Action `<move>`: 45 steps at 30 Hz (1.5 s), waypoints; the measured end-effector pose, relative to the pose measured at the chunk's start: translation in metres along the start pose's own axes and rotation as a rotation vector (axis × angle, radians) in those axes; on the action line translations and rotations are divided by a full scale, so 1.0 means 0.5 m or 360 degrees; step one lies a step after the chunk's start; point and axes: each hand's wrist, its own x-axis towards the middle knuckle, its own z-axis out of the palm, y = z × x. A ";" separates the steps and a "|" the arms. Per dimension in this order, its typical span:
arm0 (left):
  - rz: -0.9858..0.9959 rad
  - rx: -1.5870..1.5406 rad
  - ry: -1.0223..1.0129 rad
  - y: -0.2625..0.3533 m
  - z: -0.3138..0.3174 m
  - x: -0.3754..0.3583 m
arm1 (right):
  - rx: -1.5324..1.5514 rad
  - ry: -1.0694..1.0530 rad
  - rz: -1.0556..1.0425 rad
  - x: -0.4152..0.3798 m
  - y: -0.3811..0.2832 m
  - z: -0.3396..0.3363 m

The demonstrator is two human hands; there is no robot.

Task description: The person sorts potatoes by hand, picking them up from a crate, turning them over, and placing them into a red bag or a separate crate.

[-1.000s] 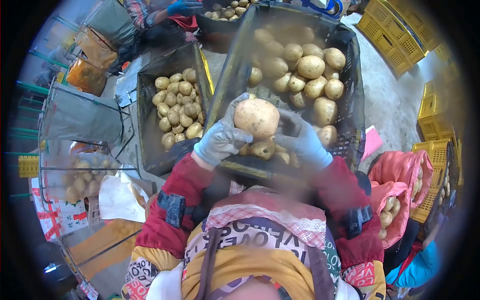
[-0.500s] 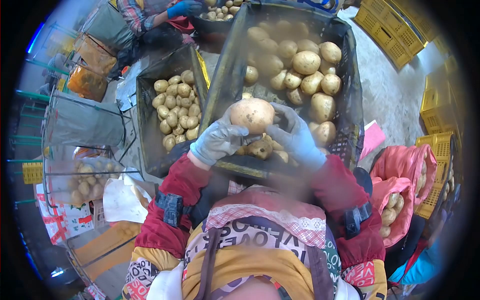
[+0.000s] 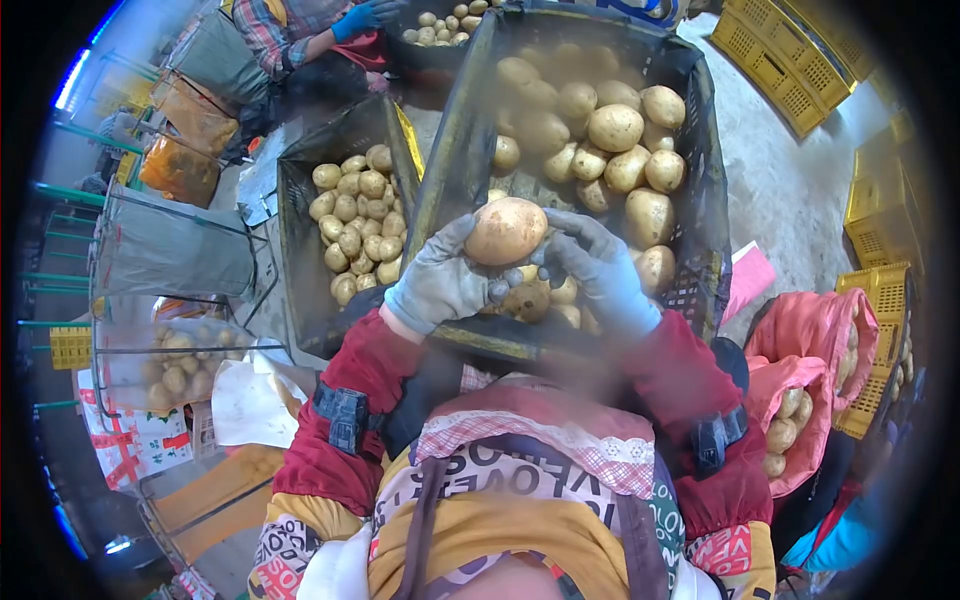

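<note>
A large tan potato (image 3: 507, 231) is held up over the near end of a black crate (image 3: 715, 200), its top face bare to view. My left hand (image 3: 440, 280), in a grey-blue glove, grips it from the left with the thumb along its side. From the right, my right hand (image 3: 603, 275), gloved alike, has its fingers curled against the potato's edge. Below the hands lie more potatoes (image 3: 527, 300), partly covered by the fingers. Several large potatoes (image 3: 616, 128) fill the far and right parts of that crate.
A smaller black crate (image 3: 300, 230) of small potatoes stands at left. Pink sacks (image 3: 790, 400) of potatoes and yellow crates (image 3: 785, 60) line the right. Wire-framed bags (image 3: 175, 240) stand at far left. A person's blue-gloved hand (image 3: 368, 18) is at the top.
The potato has turned slightly in my hands, now tilted, and my fingers have shifted around it. The other person's blue-gloved hand has moved a little to the right.
</note>
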 end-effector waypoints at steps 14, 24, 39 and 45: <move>0.0849 0.1763 0.0321 -0.042 0.033 -0.003 | -0.0179 0.0020 -0.0015 0.005 0.002 -0.001; 0.0891 -0.0331 -0.0093 0.058 -0.011 -0.041 | -0.0346 0.0575 0.0099 0.020 -0.007 -0.046; -0.0856 0.4540 0.0265 0.052 -0.178 0.287 | -0.0255 0.0610 0.0085 0.023 -0.008 -0.065; -0.1494 0.4559 0.0354 0.032 -0.116 0.333 | -0.0401 0.0646 0.0096 0.075 0.045 -0.097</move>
